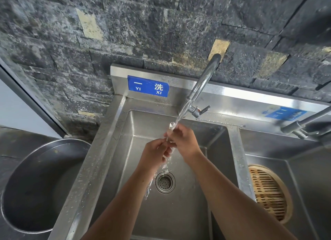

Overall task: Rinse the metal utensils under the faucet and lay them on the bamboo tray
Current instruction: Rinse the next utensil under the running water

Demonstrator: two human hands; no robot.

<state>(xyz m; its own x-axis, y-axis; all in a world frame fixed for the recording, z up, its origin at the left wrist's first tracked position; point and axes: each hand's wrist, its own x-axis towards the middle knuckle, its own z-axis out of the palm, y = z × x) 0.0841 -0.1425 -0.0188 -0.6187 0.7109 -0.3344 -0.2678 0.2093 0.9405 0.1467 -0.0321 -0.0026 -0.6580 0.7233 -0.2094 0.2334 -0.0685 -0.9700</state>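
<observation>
Water runs from the curved chrome faucet [204, 82] into the left steel sink [179, 213]. Both hands meet in the stream above the drain [165, 182]. A metal spoon [171, 127] stands nearly upright in the water, its bowl at the top. My right hand [182, 141] grips its stem, and my left hand [155, 153] pinches the lower end of the handle. The round slatted bamboo tray [268, 191] lies in the right sink basin, with nothing on its visible part.
A large round steel basin [35, 186] sits on the dark counter at the left. A second faucet [304, 125] reaches in from the right edge. A steel divider [240, 161] separates the two sinks. A dark stone wall with a blue sign [148, 86] rises behind.
</observation>
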